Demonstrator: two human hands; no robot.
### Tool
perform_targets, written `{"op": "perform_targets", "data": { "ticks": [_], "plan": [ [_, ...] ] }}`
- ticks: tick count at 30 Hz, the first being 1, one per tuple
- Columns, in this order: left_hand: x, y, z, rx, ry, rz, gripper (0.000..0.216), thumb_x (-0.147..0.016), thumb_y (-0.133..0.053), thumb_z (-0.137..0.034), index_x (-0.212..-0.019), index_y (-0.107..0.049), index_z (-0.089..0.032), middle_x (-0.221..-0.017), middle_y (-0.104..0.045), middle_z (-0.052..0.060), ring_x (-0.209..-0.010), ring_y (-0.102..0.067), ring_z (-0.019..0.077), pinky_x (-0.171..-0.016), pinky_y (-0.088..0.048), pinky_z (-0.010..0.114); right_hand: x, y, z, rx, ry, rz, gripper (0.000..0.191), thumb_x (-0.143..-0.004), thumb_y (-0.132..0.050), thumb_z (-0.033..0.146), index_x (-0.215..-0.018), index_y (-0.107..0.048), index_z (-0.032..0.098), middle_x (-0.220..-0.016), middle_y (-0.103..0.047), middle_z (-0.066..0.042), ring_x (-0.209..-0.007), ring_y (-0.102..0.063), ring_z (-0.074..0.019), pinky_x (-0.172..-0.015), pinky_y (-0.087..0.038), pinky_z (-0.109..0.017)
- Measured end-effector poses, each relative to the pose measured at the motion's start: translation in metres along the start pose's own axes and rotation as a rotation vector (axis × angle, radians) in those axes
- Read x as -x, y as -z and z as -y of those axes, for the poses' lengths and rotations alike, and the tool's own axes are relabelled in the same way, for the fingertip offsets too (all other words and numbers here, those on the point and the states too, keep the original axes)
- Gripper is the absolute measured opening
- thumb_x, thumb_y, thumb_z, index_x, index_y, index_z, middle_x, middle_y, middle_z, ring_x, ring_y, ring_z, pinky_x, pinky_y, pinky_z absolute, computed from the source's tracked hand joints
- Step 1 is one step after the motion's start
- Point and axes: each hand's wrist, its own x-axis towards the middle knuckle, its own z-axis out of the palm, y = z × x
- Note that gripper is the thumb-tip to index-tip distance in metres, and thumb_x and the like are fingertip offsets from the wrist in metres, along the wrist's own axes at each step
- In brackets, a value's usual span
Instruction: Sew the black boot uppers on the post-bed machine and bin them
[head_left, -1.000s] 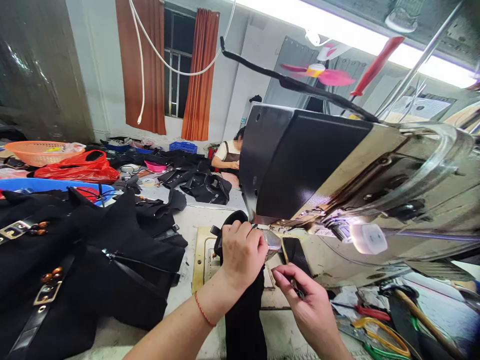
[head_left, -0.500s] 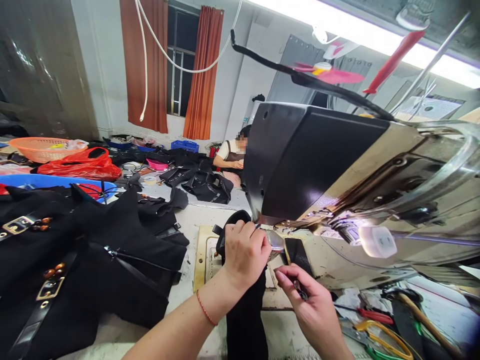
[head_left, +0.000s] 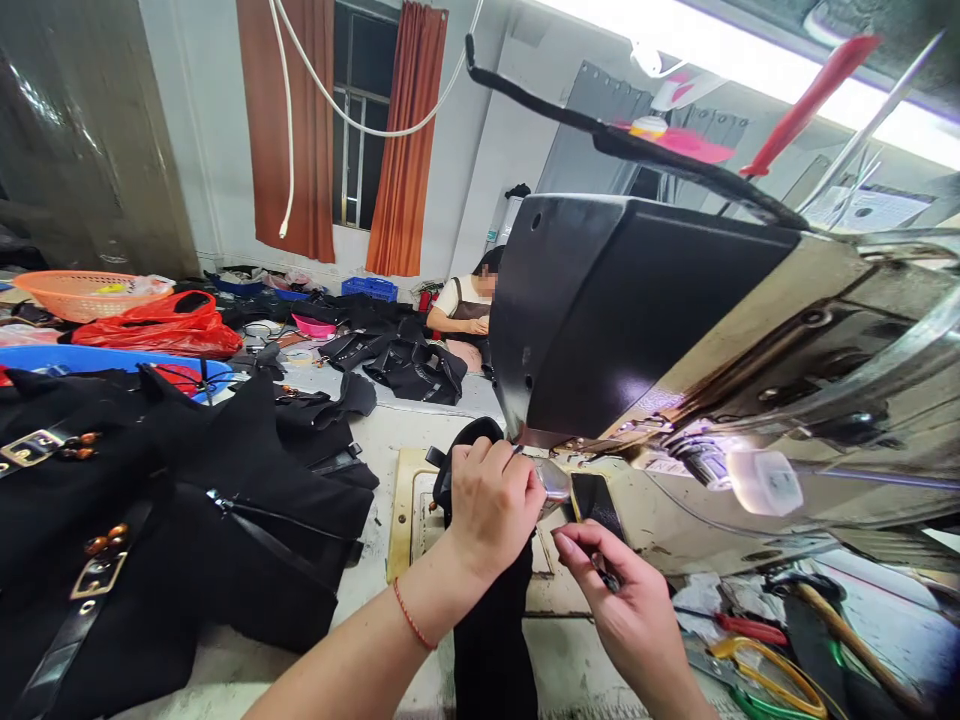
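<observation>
My left hand, a red cord round its wrist, is closed over black fabric beneath the head of a sewing machine. The cloth runs down toward me over the machine bed, and its upper part curls beyond my knuckles. The needle area is hidden behind this hand. Just to the right, my right hand pinches thumb and forefinger together. A small dark metallic object shows within its curled fingers; its kind is unclear. A dark rectangular plate lies behind that hand.
Black garments with buckled straps are heaped at left. Behind them stand a blue tub and an orange basket. Yellow-handled scissors and a hammer lie at right. A person sits across the room.
The camera view has tilted slightly, so the machine head sits a little differently. My right hand has shifted marginally; the left keeps its grip on the black fabric.
</observation>
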Motion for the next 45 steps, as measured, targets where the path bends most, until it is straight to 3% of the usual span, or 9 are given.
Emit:
{"op": "perform_targets", "data": {
  "ticks": [9,13,15,27,34,45],
  "plan": [
    [0.0,0.0,0.0,0.006,0.001,0.037,0.018,-0.077,-0.063,-0.013,-0.061,-0.057,-0.02,-0.065,-0.06,-0.001,-0.069,-0.052,0.0174,-0.063,-0.03,0.034,-0.009,0.004,0.002,0.043,0.031,-0.033,0.02,-0.089,-0.058,0.035,-0.077,-0.065,0.021,-0.069,-0.061,0.0,-0.059,-0.056,-0.0121,-0.054,-0.046,-0.019],
    [0.0,0.001,0.0,0.021,0.003,0.061,0.017,-0.079,-0.062,-0.014,-0.064,-0.058,-0.021,-0.067,-0.061,0.0,-0.071,-0.053,0.0182,-0.064,-0.03,0.034,-0.03,0.001,-0.012,0.111,0.156,-0.098,0.015,-0.093,-0.053,0.029,-0.094,-0.067,0.021,-0.082,-0.062,-0.003,-0.074,-0.06,-0.0155,-0.067,-0.049,-0.025],
    [0.001,0.001,0.0,0.018,0.004,0.078,0.016,-0.079,-0.062,-0.014,-0.065,-0.058,-0.021,-0.067,-0.061,0.0,-0.072,-0.053,0.0186,-0.065,-0.03,0.034,-0.041,-0.002,-0.017,0.127,0.244,-0.095,0.016,-0.092,-0.056,0.027,-0.1,-0.067,0.02,-0.079,-0.061,-0.003,-0.072,-0.059,-0.0156,-0.067,-0.049,-0.027],
    [0.0,0.007,-0.003,-0.008,-0.034,0.144,0.012,-0.079,-0.064,-0.012,-0.073,-0.064,-0.022,-0.071,-0.062,0.0,-0.075,-0.053,0.0198,-0.069,-0.034,0.037,-0.058,-0.007,-0.011,0.132,0.361,-0.066,0.011,-0.088,-0.057,0.02,-0.085,-0.067,0.019,-0.071,-0.065,-0.003,-0.063,-0.06,-0.0149,-0.059,-0.049,-0.026],
    [0.003,0.006,-0.003,-0.023,-0.043,0.122,0.012,-0.082,-0.061,-0.012,-0.075,-0.066,-0.021,-0.071,-0.059,0.002,-0.074,-0.051,0.0208,-0.067,-0.035,0.034,-0.05,-0.003,-0.009,0.08,0.322,-0.09,0.012,-0.09,-0.053,0.02,-0.086,-0.065,0.019,-0.074,-0.062,-0.003,-0.067,-0.058,-0.0151,-0.061,-0.048,-0.027],
    [0.005,0.001,-0.001,-0.03,-0.032,0.015,0.015,-0.081,-0.061,-0.013,-0.07,-0.067,-0.021,-0.064,-0.056,0.001,-0.069,-0.049,0.0194,-0.065,-0.032,0.033,-0.027,0.008,-0.03,0.101,0.213,-0.111,0.013,-0.092,-0.055,0.026,-0.091,-0.067,0.019,-0.073,-0.059,-0.002,-0.064,-0.056,-0.0145,-0.058,-0.045,-0.027]
  ]
}}
